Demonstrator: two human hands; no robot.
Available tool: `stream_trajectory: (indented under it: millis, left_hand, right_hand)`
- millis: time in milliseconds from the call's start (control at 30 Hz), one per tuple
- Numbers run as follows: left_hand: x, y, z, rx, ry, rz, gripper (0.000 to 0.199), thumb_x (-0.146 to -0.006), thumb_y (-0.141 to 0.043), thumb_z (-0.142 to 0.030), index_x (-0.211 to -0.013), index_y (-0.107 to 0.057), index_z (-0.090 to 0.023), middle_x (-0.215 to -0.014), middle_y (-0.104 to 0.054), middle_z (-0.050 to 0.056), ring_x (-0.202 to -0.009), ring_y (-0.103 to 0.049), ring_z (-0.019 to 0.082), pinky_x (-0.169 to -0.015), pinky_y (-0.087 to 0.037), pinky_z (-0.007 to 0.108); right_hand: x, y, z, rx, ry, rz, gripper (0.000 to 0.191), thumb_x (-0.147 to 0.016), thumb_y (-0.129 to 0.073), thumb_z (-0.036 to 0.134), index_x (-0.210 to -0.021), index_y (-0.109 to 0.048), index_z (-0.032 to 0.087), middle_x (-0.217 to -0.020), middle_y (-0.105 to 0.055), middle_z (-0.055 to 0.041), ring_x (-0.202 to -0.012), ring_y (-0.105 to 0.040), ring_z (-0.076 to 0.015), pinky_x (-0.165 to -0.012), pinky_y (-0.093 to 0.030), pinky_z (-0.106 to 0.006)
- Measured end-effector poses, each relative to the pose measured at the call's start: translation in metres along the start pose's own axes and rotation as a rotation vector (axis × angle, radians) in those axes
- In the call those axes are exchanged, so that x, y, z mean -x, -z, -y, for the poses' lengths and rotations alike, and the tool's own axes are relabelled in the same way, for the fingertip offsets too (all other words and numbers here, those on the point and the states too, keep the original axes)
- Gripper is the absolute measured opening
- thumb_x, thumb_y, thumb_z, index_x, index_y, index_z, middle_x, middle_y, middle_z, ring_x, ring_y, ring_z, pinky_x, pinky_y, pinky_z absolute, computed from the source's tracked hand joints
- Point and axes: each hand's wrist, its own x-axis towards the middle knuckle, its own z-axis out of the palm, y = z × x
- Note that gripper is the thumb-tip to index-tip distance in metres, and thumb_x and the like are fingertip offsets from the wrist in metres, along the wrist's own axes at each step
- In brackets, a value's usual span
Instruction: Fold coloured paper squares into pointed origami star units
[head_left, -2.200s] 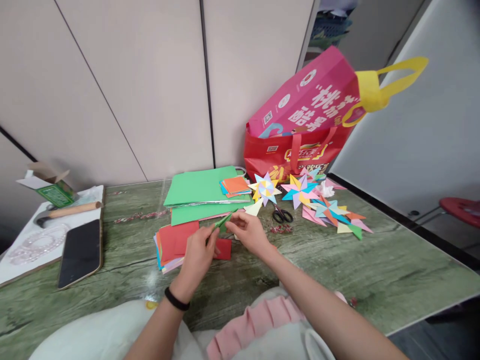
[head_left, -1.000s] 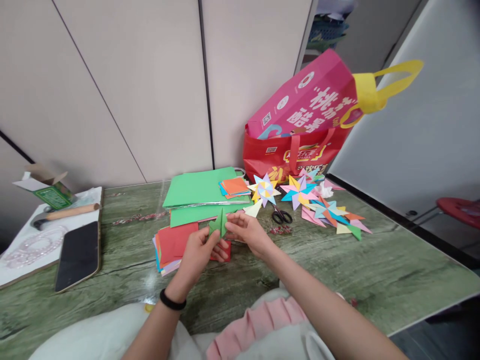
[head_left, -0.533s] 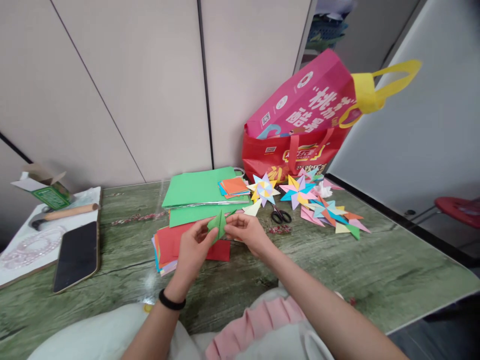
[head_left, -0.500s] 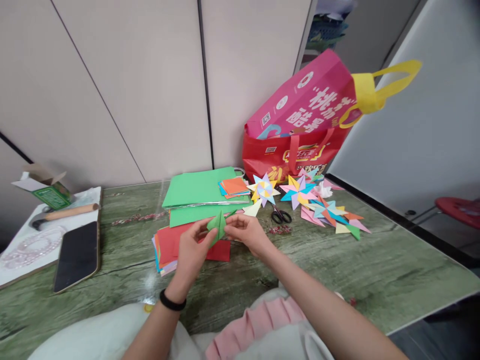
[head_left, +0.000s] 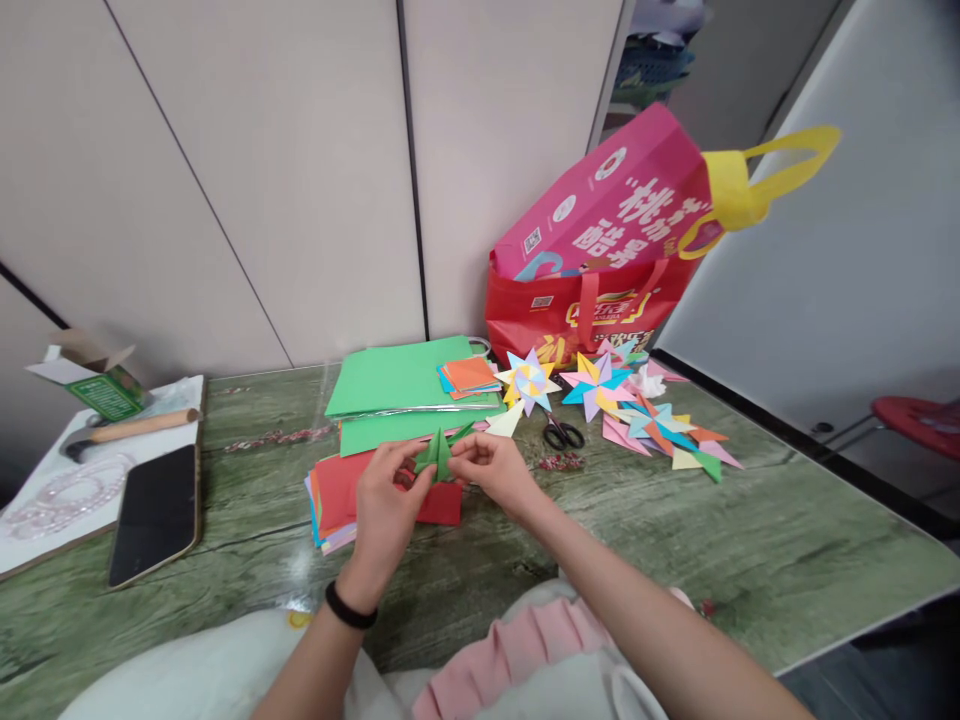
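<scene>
A small folded green paper (head_left: 436, 455) is held between both hands above a stack of red and coloured sheets (head_left: 337, 490). My left hand (head_left: 388, 500) pinches its left side between thumb and fingers. On the right, my right hand (head_left: 491, 465) pinches the paper's right edge, fingertips closed. Green sheets (head_left: 397, 375) lie just behind, with small orange and blue squares (head_left: 469, 375) on top. A pale yellow folded piece (head_left: 505, 420) rests beyond my right hand, near black scissors (head_left: 562, 433).
Paper stars (head_left: 596, 383) and folded pieces lie at the right, before a red bag (head_left: 585, 310) and a pink bag (head_left: 615, 200). At the left are a phone (head_left: 156, 515), a hammer (head_left: 139, 425), a bead string (head_left: 67, 495) and a green box (head_left: 105, 390).
The green paper has turned and tilted slightly between my fingers, and its points show differently. Both hands keep nearly the same place.
</scene>
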Motion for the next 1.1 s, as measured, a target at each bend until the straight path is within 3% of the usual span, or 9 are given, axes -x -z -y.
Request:
stream_trajectory:
  millis: [567,833,1100]
  left_hand:
    - [0.0,0.0,0.006,-0.012,-0.022,0.069,0.016,-0.072,-0.056,-0.022,-0.084,-0.065,-0.017,-0.09,-0.065,0.006,-0.076,-0.061,0.017,-0.067,-0.05,0.03]
    - [-0.002,0.001,0.002,-0.11,-0.059,0.05,0.006,-0.068,-0.059,-0.023,-0.067,-0.061,-0.018,-0.075,-0.06,0.004,-0.072,-0.057,0.017,-0.064,-0.047,0.03]
    - [-0.002,0.001,0.0,-0.101,-0.105,0.081,0.011,-0.075,-0.051,-0.022,-0.078,-0.061,-0.019,-0.071,-0.062,0.002,-0.067,-0.055,0.015,-0.062,-0.043,0.026]
  right_hand:
    - [0.001,-0.001,-0.001,0.057,0.037,0.085,0.018,-0.057,-0.07,0.025,-0.069,-0.06,0.017,-0.059,-0.06,0.0019,-0.053,-0.055,-0.0115,-0.055,-0.046,-0.026]
    - [-0.001,0.002,-0.007,0.268,0.196,0.092,0.008,-0.063,-0.062,0.02,-0.069,-0.061,0.017,-0.068,-0.064,-0.0015,-0.064,-0.058,-0.0141,-0.062,-0.046,-0.027]
    - [0.002,0.0,-0.004,0.205,0.209,0.191,0.008,-0.063,-0.06,0.019,-0.071,-0.058,0.018,-0.067,-0.06,0.0014,-0.062,-0.056,-0.0122,-0.062,-0.046,-0.025]
